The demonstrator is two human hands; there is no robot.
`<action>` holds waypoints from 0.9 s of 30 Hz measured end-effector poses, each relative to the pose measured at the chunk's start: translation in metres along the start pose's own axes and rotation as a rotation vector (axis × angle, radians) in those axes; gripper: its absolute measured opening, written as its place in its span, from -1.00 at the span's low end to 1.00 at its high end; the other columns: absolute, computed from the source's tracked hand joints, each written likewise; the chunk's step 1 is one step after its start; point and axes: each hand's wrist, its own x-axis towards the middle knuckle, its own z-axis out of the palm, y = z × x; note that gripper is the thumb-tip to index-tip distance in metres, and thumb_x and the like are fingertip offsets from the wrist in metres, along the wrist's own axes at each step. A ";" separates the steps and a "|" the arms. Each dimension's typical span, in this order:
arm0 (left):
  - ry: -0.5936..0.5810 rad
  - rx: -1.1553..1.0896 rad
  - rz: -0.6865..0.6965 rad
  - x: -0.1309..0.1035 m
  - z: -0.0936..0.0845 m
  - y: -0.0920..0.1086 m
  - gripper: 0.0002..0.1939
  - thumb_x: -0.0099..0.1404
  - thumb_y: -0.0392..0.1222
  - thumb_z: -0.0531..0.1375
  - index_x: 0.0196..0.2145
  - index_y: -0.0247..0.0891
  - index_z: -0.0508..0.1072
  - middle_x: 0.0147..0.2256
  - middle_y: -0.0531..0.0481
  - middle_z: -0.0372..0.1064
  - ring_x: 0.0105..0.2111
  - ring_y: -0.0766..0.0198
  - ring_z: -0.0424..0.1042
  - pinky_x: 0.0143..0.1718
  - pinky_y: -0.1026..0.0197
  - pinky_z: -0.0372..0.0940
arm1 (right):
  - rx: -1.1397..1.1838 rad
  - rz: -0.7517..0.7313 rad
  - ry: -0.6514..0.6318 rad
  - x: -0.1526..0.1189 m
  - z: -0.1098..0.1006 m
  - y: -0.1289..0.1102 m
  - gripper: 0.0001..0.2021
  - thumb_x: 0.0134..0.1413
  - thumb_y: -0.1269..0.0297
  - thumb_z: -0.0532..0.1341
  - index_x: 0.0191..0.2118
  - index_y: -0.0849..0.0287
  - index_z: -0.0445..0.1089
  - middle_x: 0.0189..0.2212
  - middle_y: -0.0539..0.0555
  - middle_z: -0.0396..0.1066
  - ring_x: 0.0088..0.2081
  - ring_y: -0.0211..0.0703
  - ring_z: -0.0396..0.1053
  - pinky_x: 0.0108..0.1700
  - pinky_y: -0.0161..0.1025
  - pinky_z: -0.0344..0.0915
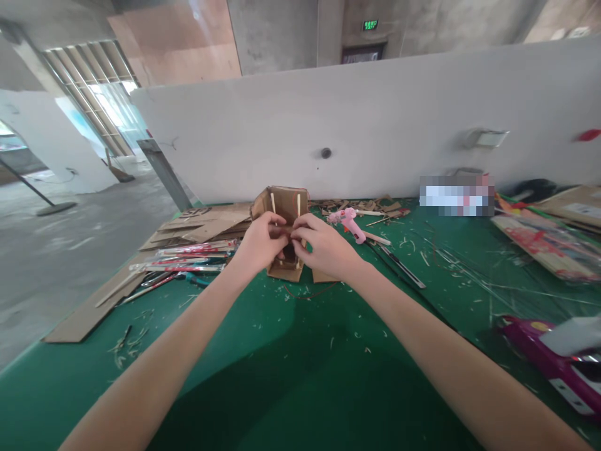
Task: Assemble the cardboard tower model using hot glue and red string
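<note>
An open-fronted cardboard structure [284,199] stands upright on the green table, with pale wooden sticks [298,205] standing up at its two sides. Both my hands meet in front of it, fingertips close together. My left hand [261,247] has its thumb and fingers pinched at the middle of the structure. My right hand [323,245] pinches from the other side, its fingertips almost touching the left ones. Whatever small brownish piece lies between the fingers is too blurred to name. Below the hands a thin brown wire [312,296] curves over the table.
To the right lie a pink glue gun [348,223] and a utility knife [402,268]. Flat cardboard [206,224] and wrapped stick packs [188,258] are at left. Cardboard scraps [375,205] line the white panel [282,138]. A purple device [549,357] sits at the right edge.
</note>
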 end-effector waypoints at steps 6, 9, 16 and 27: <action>0.020 -0.037 -0.017 -0.001 0.000 0.001 -0.77 0.21 -0.46 0.15 -0.19 -0.28 0.26 -0.44 0.08 0.40 -0.70 0.43 0.33 -0.61 0.33 0.25 | 0.058 0.036 0.050 -0.001 0.006 0.003 -0.82 0.14 0.47 0.10 -0.39 0.21 0.43 -0.20 0.17 0.36 -0.21 -0.13 0.38 -0.11 -0.12 0.37; 0.025 -0.061 -0.027 -0.001 -0.001 0.000 -0.75 0.21 -0.45 0.16 -0.16 -0.28 0.26 -0.44 0.07 0.42 -0.69 0.42 0.36 -0.60 0.32 0.28 | 0.123 0.080 0.102 0.000 0.011 0.004 -0.83 0.13 0.47 0.13 -0.40 0.21 0.46 -0.20 0.16 0.36 -0.21 -0.14 0.39 -0.10 -0.12 0.38; 0.082 -0.081 -0.028 -0.003 -0.005 0.000 -0.68 0.18 -0.42 0.21 -0.12 -0.30 0.26 -0.37 -0.01 0.50 -0.69 0.41 0.37 -0.60 0.32 0.30 | 0.178 0.220 0.141 0.002 0.019 -0.005 -0.82 0.10 0.49 0.15 -0.35 0.24 0.52 -0.18 0.19 0.38 -0.14 -0.09 0.39 -0.04 -0.08 0.38; 0.114 -0.007 -0.013 -0.007 -0.007 0.000 -0.62 0.16 -0.36 0.23 -0.08 -0.29 0.25 -0.33 -0.06 0.53 -0.68 0.39 0.39 -0.60 0.31 0.32 | 0.147 0.325 0.134 0.005 0.023 -0.016 -0.84 0.05 0.51 0.18 -0.41 0.19 0.49 -0.25 0.16 0.38 -0.12 -0.05 0.36 0.04 0.01 0.31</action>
